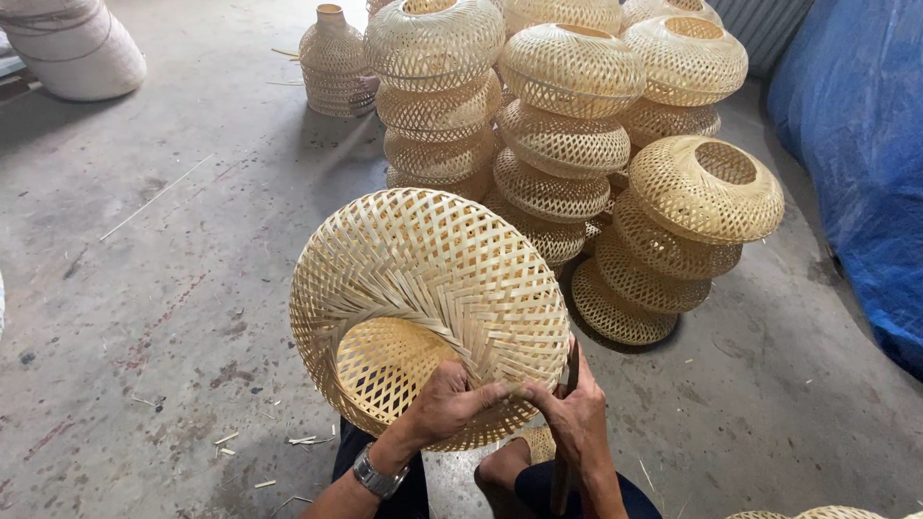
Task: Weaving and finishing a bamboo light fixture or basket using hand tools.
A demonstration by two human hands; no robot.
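Note:
A round woven bamboo lampshade (423,279) is tilted on its side in front of me, its open mouth facing down toward my lap. My left hand (447,404), with a metal wristwatch, grips the shade's lower rim. My right hand (572,413) pinches the rim beside it and also holds a thin dark tool (569,370) whose shaft runs down past my knee. The two hands nearly touch at the rim's lower right.
Several stacks of similar woven bamboo shades (567,144) stand just beyond on the concrete floor (144,288). A blue tarp (856,144) lies at the right, a white sack (77,48) at the far left. Bamboo slivers (303,440) litter the floor nearby.

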